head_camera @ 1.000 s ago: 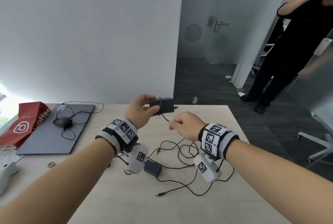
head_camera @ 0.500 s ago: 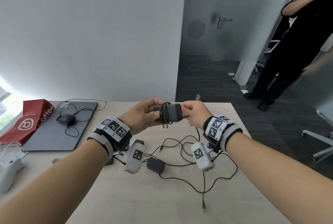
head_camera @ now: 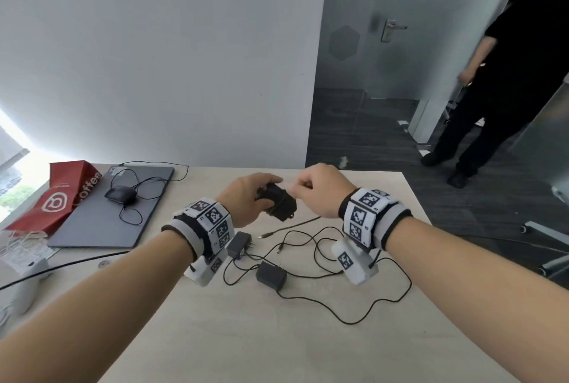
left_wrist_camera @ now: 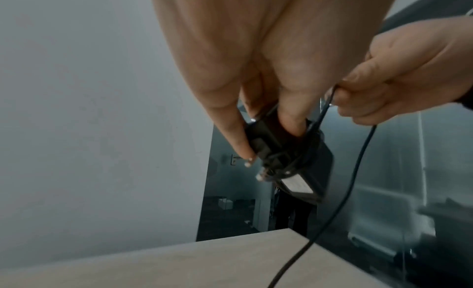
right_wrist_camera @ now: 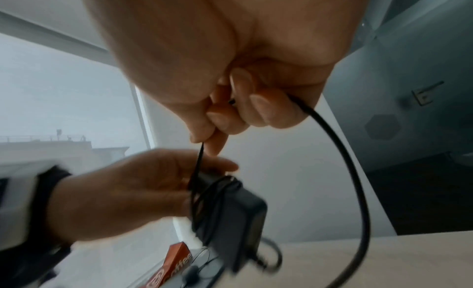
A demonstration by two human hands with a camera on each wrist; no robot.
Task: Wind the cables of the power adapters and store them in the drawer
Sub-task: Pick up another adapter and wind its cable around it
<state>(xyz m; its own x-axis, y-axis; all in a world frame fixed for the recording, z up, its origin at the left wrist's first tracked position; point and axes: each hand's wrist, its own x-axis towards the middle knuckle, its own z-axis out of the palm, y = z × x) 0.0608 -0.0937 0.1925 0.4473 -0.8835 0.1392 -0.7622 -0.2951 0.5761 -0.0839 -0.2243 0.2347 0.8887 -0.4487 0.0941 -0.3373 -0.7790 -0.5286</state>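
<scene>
Black adapters, red bag, seemingly grey laptop, checkered wristbands

The right hand pinched a black cable above the desk. Below it, the left hand gripped a cable-wrapped power adapter.

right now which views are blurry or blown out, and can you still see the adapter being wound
Head view: sharp, only the window at far left is blown out; the held adapter is mostly hidden by the left hand and right hand. Left wrist view: motion-blurred adapter, dim. Right wrist view: heavy blur, but the cable wraps show.
</scene>
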